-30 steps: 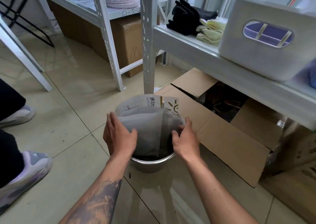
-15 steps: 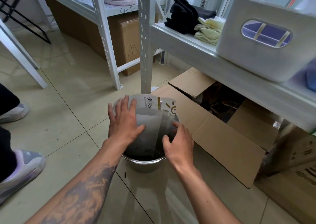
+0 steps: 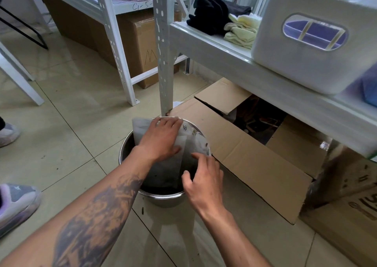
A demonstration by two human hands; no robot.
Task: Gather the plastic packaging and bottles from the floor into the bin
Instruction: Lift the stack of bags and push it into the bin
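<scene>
A round metal bin [image 3: 163, 197] stands on the tiled floor in front of me. A large translucent plastic packaging bag [image 3: 140, 129] with some print near its top fills the bin's mouth and sticks up above the far rim. My left hand [image 3: 161, 138] lies flat on the top of the bag, fingers spread, pressing it down. My right hand [image 3: 202, 177] is at the bin's near right rim, its fingers curled against the bag's right edge. No bottles are in view.
An open cardboard box [image 3: 251, 156] lies right of the bin under a white metal shelf [image 3: 230, 62] holding gloves and a white basket [image 3: 312, 40]. A shelf post [image 3: 163, 52] stands just behind the bin. Another person's shoes [image 3: 16, 203] are at the left.
My left hand has moved from the bag's left side up onto its top and pushed the bag lower into the bin. My right hand has stayed at the right rim.
</scene>
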